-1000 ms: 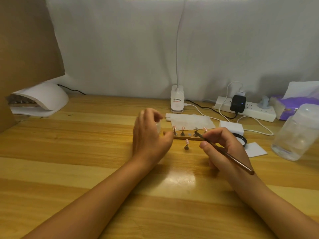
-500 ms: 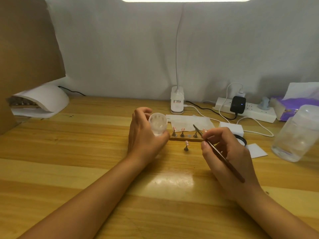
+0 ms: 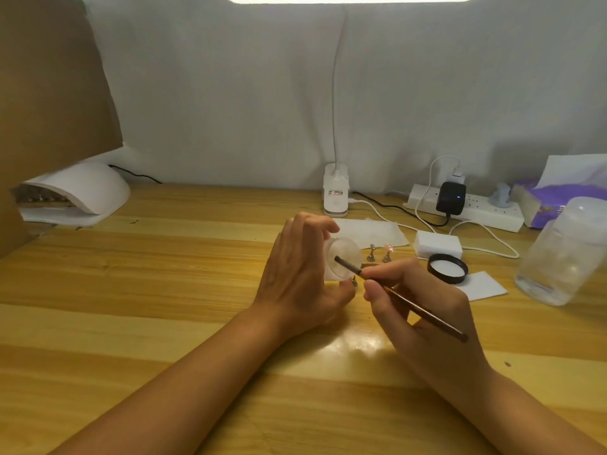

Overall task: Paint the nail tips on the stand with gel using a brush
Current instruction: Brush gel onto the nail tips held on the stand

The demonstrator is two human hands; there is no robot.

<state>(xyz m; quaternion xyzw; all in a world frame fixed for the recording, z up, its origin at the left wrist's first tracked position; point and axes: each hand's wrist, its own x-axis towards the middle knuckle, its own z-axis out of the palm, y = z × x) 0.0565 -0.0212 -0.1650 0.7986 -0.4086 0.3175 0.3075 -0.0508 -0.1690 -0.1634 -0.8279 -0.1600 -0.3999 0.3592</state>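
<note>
The left hand holds a small clear jar, tipped so its open mouth faces the camera. The right hand pinches a thin brown brush. The brush tip pokes into the jar. Two nail tips on little stands peek out at 2 o'clock from the jar. A black lid lies at 3 o'clock on the wooden table.
</note>
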